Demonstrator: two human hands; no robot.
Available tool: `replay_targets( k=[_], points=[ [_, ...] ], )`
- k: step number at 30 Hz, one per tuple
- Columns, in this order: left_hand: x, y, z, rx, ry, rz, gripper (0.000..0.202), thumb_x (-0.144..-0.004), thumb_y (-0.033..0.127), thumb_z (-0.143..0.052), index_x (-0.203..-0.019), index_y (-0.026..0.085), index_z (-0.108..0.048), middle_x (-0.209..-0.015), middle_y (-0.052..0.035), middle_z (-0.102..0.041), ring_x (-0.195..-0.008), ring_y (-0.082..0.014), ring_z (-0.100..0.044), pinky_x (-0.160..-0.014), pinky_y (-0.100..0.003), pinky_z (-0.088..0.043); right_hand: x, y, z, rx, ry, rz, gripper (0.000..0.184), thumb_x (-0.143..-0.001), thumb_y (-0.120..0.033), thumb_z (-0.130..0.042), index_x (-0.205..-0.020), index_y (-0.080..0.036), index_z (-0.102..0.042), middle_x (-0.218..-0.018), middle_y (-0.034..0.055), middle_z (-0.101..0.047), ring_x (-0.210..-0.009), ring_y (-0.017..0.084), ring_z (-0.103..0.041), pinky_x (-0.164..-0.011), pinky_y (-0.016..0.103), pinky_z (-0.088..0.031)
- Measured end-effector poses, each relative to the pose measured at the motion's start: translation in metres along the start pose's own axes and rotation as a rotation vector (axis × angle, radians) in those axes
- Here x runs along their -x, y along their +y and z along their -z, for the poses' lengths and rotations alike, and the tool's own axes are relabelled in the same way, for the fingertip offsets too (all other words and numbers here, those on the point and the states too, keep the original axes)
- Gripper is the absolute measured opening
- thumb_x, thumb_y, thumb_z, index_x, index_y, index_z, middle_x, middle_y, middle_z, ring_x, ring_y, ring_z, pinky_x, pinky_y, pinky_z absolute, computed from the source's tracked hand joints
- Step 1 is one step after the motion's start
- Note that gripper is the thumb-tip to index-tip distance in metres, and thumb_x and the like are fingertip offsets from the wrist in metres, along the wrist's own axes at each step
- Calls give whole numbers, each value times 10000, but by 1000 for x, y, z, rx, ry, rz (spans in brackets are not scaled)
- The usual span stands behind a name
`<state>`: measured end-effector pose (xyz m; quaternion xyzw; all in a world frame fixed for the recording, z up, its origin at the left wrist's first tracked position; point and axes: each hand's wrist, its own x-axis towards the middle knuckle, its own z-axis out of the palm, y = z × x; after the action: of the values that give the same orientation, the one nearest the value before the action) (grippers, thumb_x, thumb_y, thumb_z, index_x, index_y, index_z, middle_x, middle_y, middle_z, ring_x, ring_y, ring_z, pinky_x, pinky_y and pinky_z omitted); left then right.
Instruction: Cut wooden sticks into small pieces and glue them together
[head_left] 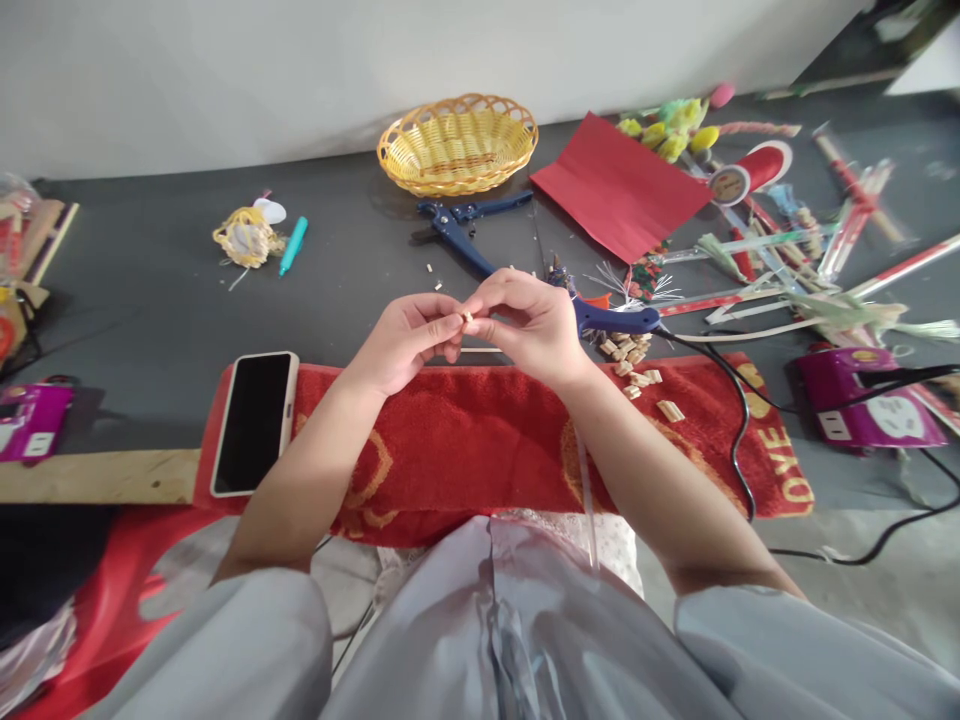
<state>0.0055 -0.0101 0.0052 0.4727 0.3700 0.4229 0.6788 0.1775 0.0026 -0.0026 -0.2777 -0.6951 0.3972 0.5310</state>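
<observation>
My left hand [409, 343] and my right hand [529, 325] meet over the far edge of a red towel [465, 430]. Between their fingertips is a small pale piece [468, 318], straw- or wood-coloured, mostly covered by the fingers; both hands pinch it. A blue hot glue gun [615, 318] lies just beyond my right hand, partly hidden by it. Similar short pale pieces [630, 350] are heaped to the right, some on the towel. Behind my hands rests a blue-handled plier-like cutter [461, 235], its far handle pointing right.
A yellow wicker basket [459, 150] stands by the wall beside red paper [622, 185]. Straws, a thread spool [752, 172] and cords clutter the right side, with a purple box [866, 400]. On the left are a phone [255, 424], a teal marker [293, 246] and a yarn bundle [247, 238].
</observation>
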Motion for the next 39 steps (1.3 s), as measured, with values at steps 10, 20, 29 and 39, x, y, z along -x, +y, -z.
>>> replay_targets(
  k=[10,20,29,39],
  points=[
    [-1,0,1,-37,28,-1,317,-653,432,-810,-733,148,-694,-618,19,-607,-488,-44,-542,-483,-180,-467,0,-5,2,222,-26,91,321,-857,-519,-607,-831,-214,-705,-781,18,-641,-699,114,-578,-696,289,-497],
    [2,6,-6,19,53,-7,299,-624,390,-827,-743,171,-660,-586,42,-590,-464,-47,-537,-459,-185,-459,3,-11,0,366,101,209,245,-878,-432,-604,-749,-226,-577,-722,11,-630,-677,132,-566,-664,314,-474],
    [2,6,-10,-115,151,-178,334,-609,430,-828,-708,189,-619,-595,48,-596,-430,-43,-514,-415,-190,-428,3,-14,1,204,70,229,144,-848,-330,-666,-780,-208,-630,-743,6,-667,-682,115,-602,-664,288,-494],
    [7,2,-9,-539,252,-582,123,-790,332,-717,-782,209,-725,-714,20,-698,-514,-52,-618,-471,-177,-497,2,-11,2,125,26,126,141,-872,-305,-611,-803,-183,-618,-779,19,-653,-725,111,-604,-680,276,-505]
  ],
)
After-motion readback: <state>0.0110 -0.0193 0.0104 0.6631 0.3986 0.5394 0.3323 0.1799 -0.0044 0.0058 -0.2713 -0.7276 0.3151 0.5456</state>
